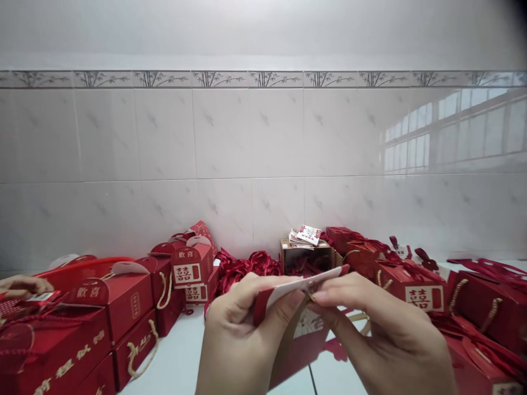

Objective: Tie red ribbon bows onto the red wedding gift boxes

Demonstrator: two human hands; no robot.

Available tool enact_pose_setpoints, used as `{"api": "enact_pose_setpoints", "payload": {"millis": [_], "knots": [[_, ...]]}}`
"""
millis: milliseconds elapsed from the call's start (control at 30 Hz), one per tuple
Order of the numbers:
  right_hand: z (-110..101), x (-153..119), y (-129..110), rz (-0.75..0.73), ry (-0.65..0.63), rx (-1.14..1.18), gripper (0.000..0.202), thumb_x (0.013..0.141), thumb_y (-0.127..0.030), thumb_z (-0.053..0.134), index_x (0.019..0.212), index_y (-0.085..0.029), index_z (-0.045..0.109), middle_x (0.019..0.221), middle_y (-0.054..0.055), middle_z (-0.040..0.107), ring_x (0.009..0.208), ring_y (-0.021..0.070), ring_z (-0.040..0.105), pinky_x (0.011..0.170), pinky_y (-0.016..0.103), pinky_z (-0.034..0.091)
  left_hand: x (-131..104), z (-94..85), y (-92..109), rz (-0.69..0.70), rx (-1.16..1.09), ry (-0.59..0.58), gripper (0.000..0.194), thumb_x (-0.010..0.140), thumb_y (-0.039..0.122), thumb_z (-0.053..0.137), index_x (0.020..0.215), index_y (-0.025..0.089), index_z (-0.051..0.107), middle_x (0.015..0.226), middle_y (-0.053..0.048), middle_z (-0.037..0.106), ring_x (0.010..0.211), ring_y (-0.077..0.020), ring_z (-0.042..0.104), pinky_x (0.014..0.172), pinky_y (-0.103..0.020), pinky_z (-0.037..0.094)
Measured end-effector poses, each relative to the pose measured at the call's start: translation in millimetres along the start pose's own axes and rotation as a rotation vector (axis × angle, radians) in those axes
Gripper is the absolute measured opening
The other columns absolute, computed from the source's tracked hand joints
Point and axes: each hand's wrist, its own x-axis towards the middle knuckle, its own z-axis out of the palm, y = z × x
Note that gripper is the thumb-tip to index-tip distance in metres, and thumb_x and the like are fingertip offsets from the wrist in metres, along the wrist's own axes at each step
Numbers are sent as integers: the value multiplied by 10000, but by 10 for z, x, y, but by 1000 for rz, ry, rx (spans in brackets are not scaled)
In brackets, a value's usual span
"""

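Note:
A red gift box (294, 359) with a pale inner flap is held up in front of me, tilted. My left hand (242, 329) is closed on its upper edge, the thumb lying along the pale flap (284, 291). Close by, my right hand (382, 329) pinches at the flap's edge, where a bit of gold cord (310, 292) shows between the fingertips. More gold cord (364, 325) loops out behind my right fingers. Much of the box is hidden by my hands.
Stacked red gift boxes (123, 307) with rope handles stand left; more boxes (411, 280) lie right. Red ribbons (255, 269) are heaped behind. Small printed cards (308, 235) sit on an open carton (286, 252). Another person's hand (27, 285) is at far left.

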Motion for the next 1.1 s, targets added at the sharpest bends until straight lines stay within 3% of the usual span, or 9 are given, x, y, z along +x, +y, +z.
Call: {"api": "enact_pose_setpoints", "payload": {"millis": [200,467,667,900,1100], "knots": [[-76,15,3,-36,-78,12,240,764,-98,662,863,-305,732,780,25,724,735,216,674,628,328,583,-3,-17,-22,107,134,-2,131,744,368,691,792,272,766,759,-9,736,722,-204,648,730,-307,531],[-178,83,15,-143,-126,-83,289,763,-83,636,894,-317,742,776,26,726,708,201,658,546,296,556,-26,10,-36,127,158,4,132,750,372,684,791,276,764,687,-15,689,683,-197,594,634,-289,495],[-241,74,49,-224,-139,-187,244,774,-120,642,875,-323,731,772,8,730,651,185,628,608,332,532,-21,-24,-57,169,198,-35,120,757,377,676,790,298,761,692,-1,697,672,-191,601,641,-292,487],[-211,35,55,-149,-108,-212,218,795,-153,628,863,-329,738,801,44,621,663,170,569,543,294,517,-5,-28,-58,168,187,-49,123,761,381,674,797,304,763,715,-6,710,688,-198,610,608,-287,493],[-218,45,92,-83,-108,-210,99,787,-251,667,768,-320,735,932,64,558,822,207,566,632,313,535,-2,-48,-74,199,239,-58,105,755,375,681,784,318,764,691,-2,700,698,-200,600,662,-305,488]]}}
